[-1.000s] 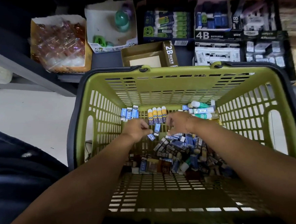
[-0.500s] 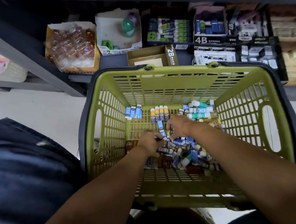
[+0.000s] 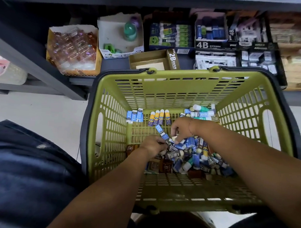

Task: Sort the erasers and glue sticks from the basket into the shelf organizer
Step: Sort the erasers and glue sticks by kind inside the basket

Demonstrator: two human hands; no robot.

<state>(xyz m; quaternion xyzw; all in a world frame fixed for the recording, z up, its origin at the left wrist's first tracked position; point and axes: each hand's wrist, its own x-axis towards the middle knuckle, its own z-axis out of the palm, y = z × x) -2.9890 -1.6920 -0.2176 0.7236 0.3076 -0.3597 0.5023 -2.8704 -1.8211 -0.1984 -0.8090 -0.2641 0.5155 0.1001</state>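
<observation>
Basket (image 3: 165,90) holds the task items: sorted rows (image 3: 159,117) along its far wall, loose pile (image 3: 193,156) at its centre. Left hand (image 3: 153,146) has moved from those rows down to the pile's left edge, fingers curled beside a blue eraser (image 3: 161,131); grip unconfirmed. Right hand (image 3: 180,128), wrist bent down, digs curled fingers into the pile; grip likewise unclear. Picking apparently continues; transfer to shelf (image 3: 117,65) pending.
</observation>
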